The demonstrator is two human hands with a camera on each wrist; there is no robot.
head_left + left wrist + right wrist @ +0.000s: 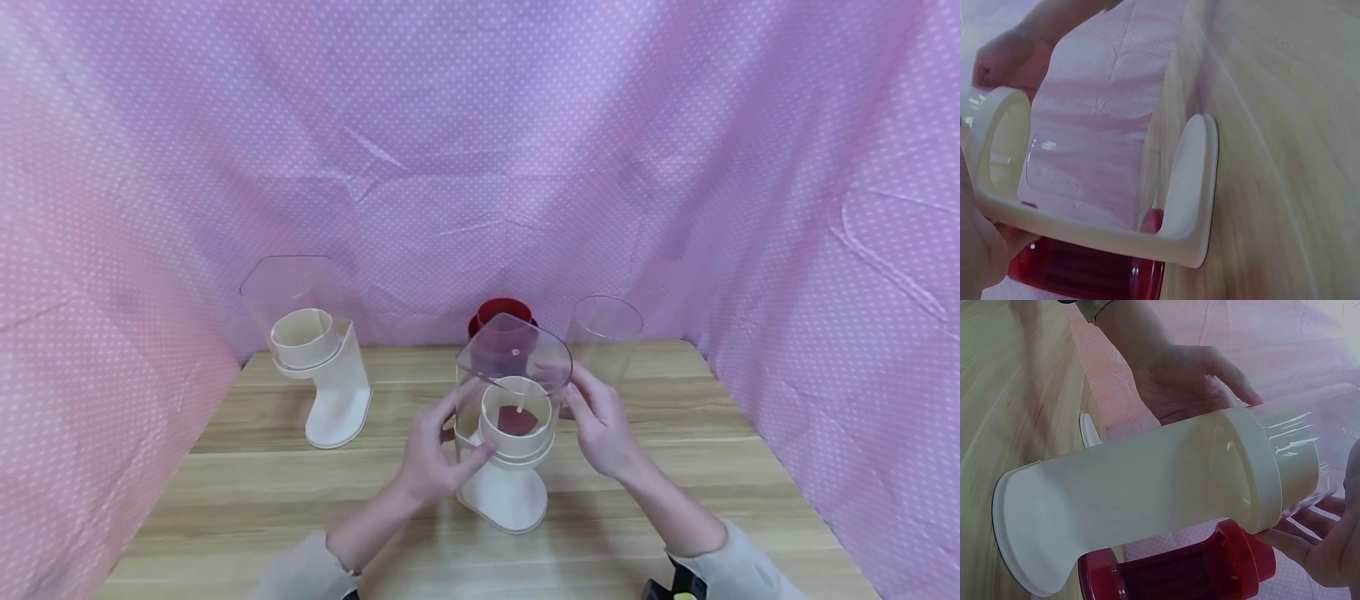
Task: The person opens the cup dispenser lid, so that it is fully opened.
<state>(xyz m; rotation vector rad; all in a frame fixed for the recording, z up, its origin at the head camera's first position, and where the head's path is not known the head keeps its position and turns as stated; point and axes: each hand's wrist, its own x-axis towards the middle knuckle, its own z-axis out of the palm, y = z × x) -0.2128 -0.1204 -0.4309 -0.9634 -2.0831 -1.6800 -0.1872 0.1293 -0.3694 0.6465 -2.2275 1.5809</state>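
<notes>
A white stand (506, 496) with a ring-shaped cup on top stands at the front middle of the table, a clear tube (480, 367) around its cup. My left hand (435, 458) curls round the left side of the tube and ring, thumb at the front. On the other side, my right hand (603, 425) holds the tube with its fingers near the ring. In the right wrist view the white stand (1135, 494) shows both hands touching it near the ring, the tube (1335, 419) extending beyond.
A second white stand (337, 408) with a clear cover stands at the back left. Behind the held one is a red container (504, 310). A separate clear cylinder (611, 333) stands to the right of the red one. Dotted pink cloth (480, 150) surrounds the wooden table (262, 500).
</notes>
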